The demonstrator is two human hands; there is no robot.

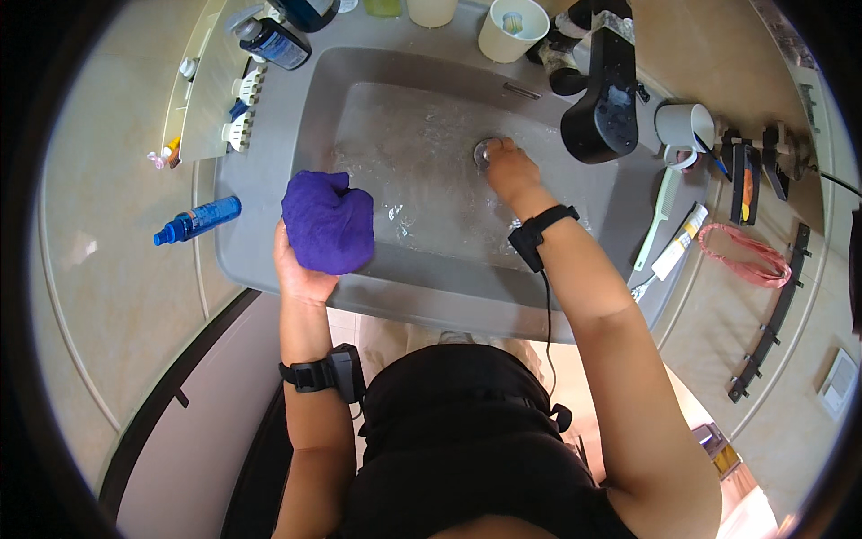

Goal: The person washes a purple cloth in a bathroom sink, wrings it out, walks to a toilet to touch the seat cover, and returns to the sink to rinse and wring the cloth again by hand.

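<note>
A bunched purple cloth (328,222) rests in my left hand (306,279), held above the front left rim of the grey sink (431,296). My right hand (513,172) reaches down into the basin. Its fingers cover the right part of the round metal drain stopper (481,154); whether they grip it or only press on it is hidden. Clear water with ripples and glints lies around that hand. The black faucet (599,108) overhangs the basin to the right of my right hand.
Pump bottle (279,50) and cream cup (513,30) stand along the back. A blue bottle (199,219) lies at left. On the right are a white mug (683,128), pale green comb (656,215), white tube (680,242) and pink headband (744,256). A cable (549,323) trails from my right wrist strap.
</note>
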